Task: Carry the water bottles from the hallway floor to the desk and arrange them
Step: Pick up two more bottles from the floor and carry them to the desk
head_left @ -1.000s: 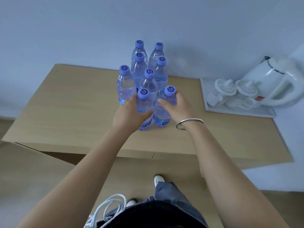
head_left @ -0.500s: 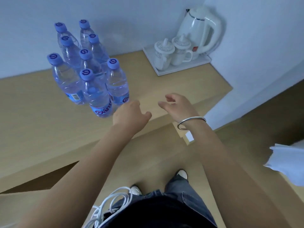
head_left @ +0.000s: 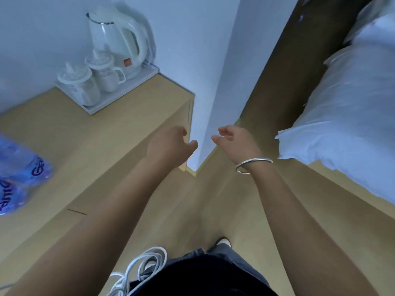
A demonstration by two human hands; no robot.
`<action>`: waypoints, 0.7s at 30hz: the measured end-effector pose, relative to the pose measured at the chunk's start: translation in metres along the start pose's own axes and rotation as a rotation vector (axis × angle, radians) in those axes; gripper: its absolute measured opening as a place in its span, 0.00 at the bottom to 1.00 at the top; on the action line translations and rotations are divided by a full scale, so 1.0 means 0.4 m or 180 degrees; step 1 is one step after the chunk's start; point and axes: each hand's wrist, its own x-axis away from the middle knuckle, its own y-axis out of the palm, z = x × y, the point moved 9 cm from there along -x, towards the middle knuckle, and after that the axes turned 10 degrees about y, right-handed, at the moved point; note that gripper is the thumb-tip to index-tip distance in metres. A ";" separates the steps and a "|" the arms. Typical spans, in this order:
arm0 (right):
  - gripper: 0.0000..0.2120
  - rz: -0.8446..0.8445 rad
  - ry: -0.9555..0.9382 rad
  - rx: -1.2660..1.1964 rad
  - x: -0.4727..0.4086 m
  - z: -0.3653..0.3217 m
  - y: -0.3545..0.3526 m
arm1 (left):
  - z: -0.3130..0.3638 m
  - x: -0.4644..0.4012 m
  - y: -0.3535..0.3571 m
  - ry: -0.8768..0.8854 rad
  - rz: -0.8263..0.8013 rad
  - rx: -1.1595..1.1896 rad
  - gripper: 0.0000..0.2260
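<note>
both arms reach forward, the left hand (head_left: 171, 146) and right hand (head_left: 235, 142) side by side, each empty with fingers loosely curled. the water bottles (head_left: 19, 174) stand blurred on the bench (head_left: 96, 135) at nine o'clock, well apart from both hands.

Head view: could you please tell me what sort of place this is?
Probably a hotel room: a kettle and lidded cups on a tray on the desk, with white bedding close by.
</note>
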 end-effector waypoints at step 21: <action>0.19 0.0811 0.0831 -0.0345 -0.232 0.548 -0.661 | 0.750 -0.414 0.450 0.1047 -0.0764 -0.0065 0.07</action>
